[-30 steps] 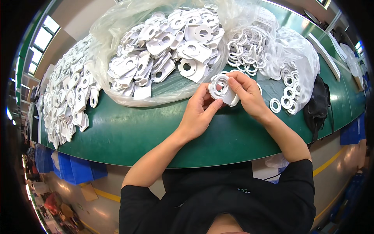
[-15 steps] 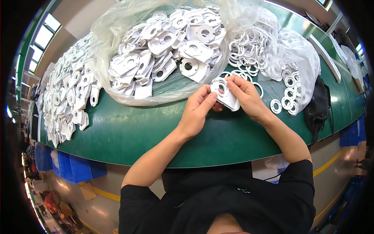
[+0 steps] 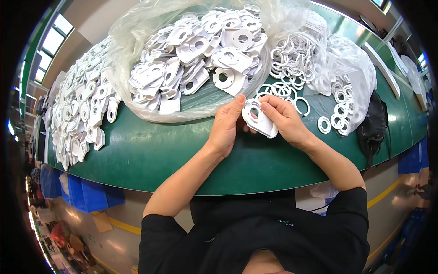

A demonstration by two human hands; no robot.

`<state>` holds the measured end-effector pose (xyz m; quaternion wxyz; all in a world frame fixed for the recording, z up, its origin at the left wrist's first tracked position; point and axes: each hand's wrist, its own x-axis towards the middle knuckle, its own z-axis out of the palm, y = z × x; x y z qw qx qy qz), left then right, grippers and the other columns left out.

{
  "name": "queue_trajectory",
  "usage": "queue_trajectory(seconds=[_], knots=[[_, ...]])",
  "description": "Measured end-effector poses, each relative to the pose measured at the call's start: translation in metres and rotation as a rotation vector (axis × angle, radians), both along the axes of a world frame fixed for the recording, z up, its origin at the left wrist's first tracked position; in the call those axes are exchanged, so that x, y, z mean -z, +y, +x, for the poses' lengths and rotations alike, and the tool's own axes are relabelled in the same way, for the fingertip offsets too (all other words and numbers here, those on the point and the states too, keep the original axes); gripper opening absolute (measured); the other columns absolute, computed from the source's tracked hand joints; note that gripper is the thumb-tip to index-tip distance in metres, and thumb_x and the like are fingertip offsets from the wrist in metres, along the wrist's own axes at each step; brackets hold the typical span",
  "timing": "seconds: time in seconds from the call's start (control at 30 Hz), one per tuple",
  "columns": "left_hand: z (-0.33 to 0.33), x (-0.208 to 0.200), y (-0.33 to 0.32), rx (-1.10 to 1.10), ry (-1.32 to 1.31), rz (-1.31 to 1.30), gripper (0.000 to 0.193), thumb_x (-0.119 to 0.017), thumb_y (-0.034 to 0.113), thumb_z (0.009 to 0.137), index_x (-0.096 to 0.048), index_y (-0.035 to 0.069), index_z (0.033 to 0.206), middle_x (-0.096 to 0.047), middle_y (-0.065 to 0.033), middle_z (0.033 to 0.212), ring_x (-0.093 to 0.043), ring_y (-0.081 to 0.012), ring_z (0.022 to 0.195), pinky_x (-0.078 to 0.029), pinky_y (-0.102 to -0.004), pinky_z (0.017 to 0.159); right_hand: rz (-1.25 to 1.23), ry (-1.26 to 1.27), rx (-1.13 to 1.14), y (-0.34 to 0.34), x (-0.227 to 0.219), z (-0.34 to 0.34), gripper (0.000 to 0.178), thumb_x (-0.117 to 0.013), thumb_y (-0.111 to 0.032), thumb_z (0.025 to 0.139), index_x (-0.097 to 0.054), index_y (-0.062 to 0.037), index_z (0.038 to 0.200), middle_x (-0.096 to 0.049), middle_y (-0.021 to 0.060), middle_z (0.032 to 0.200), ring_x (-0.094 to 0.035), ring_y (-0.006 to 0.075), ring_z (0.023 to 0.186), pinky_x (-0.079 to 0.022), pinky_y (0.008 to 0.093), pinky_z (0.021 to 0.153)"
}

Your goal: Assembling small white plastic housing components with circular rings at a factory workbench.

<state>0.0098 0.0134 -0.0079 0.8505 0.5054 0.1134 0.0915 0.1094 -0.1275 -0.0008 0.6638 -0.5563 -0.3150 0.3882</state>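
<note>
A white plastic plate-like part (image 3: pixel 267 129) with a round ring-shaped end and a central hole is held tilted above the table. My right hand (image 3: pixel 288 119) grips it, thumb on the upper face and fingers behind. At its left edge is my left hand (image 3: pixel 225 127), thumb raised beside the ring end and fingers curled under the part, mostly hidden. Just beyond my hands, loose white rings (image 3: pixel 282 91) lie on the green table (image 3: pixel 182 157).
An open clear bag (image 3: pixel 191 115) of similar white parts (image 3: pixel 196 45) stands ahead. More parts (image 3: pixel 75 109) are heaped at left. Far right are bagged white rings (image 3: pixel 292 55), flatter rings (image 3: pixel 324 124) and a black bag (image 3: pixel 372 123). Blue bins (image 3: pixel 91 196) stand below the table's left edge.
My left thumb has lifted off the part's face and pointed upward. The part has shifted slightly left and down, still in my right hand.
</note>
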Motion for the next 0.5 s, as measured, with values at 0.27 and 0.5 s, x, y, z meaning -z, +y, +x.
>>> queue_trajectory(seconds=[0.27, 0.5], knots=[[-0.001, 0.0041, 0.0054, 0.113, -0.012, -0.01, 0.039, -0.046, 0.043, 0.097, -0.06, 0.008, 0.086, -0.063, -0.0015, 0.076, -0.055, -0.0084, 0.063, -0.043, -0.0227, 0.057, 0.002, 0.03, -0.008, -0.0003, 0.004, 0.0046, 0.024, -0.045, -0.022, 0.099, -0.055, -0.0006, 0.102, -0.064, 0.0057, 0.086, -0.062, 0.0114, 0.072, -0.049, 0.0225, 0.066], [-0.0021, 0.0034, 0.0045, 0.14, 0.032, 0.154, 0.036, -0.042, 0.033, 0.099, -0.06, 0.004, 0.088, -0.061, -0.0003, 0.083, -0.052, -0.0068, 0.071, -0.042, -0.0231, 0.065, -0.094, -0.42, 0.084, -0.0046, -0.0009, 0.0094, 0.021, -0.056, -0.019, 0.093, -0.06, 0.0002, 0.088, -0.059, -0.0017, 0.078, -0.05, 0.0031, 0.073, -0.041, 0.0192, 0.065]])
